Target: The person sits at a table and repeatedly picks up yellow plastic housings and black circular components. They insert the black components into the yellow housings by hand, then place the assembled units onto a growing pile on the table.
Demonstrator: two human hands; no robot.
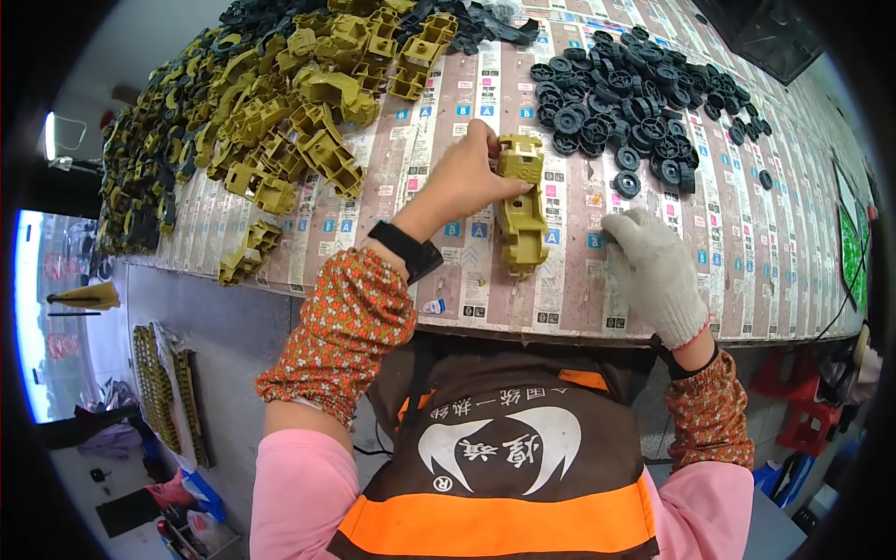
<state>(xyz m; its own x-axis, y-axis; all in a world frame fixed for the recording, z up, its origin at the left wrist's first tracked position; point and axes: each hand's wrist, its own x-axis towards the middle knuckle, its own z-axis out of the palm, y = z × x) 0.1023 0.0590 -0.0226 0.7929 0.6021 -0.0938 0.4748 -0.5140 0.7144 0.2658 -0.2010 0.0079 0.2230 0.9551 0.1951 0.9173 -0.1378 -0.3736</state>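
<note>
— What's closest to you?

— A long worktable (747, 280) papered with printed sheets, crossing the middle of the frame; grey floor below at lower left.

— Your hands?

— My bare left hand (467, 177) grasps an olive-yellow plastic toy truck body (521, 205), standing at frame centre. My white knit-gloved right hand (653, 266) rests palm down just right of it, holding nothing.

— Anything unclear?

— My palm hides the truck's left side.

— Farther off?

— A heap of olive-yellow plastic shells (280, 112) upper left, black plastic wheels (635, 93) upper right.

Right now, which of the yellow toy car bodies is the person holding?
The one alone at the table's middle, under the bare left hand. The other bodies lie piled at the far left, untouched.
</note>
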